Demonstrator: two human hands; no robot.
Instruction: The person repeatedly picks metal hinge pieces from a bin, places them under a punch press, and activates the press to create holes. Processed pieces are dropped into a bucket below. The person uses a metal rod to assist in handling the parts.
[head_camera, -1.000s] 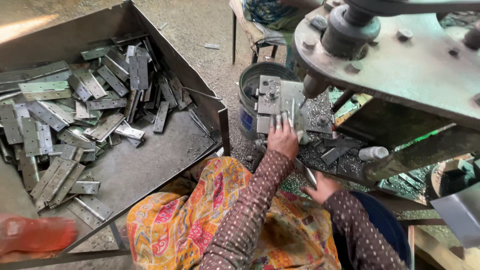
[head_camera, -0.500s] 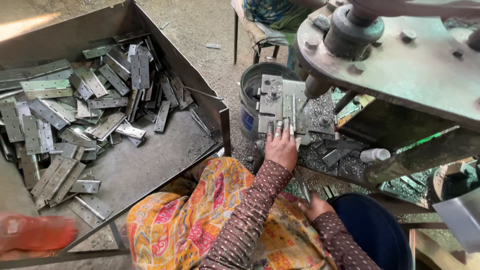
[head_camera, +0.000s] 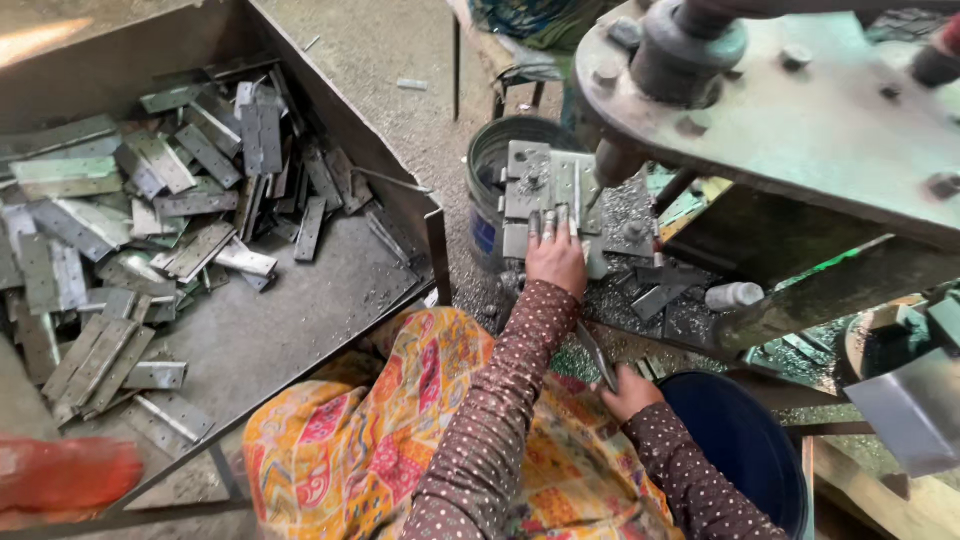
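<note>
"At the press bed, where is the work, and which hand has it?"

"Under the ram of the grey press (head_camera: 800, 110). The left hand (head_camera: 555, 258) lies on the hinge plate (head_camera: 535, 195), fingers spread flat and pressing rather than closed round it. The plate sits on the bed, just above the grey bucket (head_camera: 490, 170)."

"And the other hand?"

"The right hand (head_camera: 628, 392) is curled shut on a thin metal strip (head_camera: 592, 352), low over the patterned cloth on the lap (head_camera: 400, 420), beside the blue tub (head_camera: 740, 440)."

"What has changed in the last second?"

"Mostly the right hand. It was up near the edge of the bed and has drawn back toward the lap, well apart from the ram. The left hand has barely moved and its fingertips stay on the plate."

"Meaning?"

"My reading is that the plate is being held in place by one hand alone, while the strip is kept out of the way."

"Anything else in shot?"

"A steel bin (head_camera: 300, 330) on the left holds a loose heap of hinge plates (head_camera: 150, 200). Metal swarf litters the bed."
</note>
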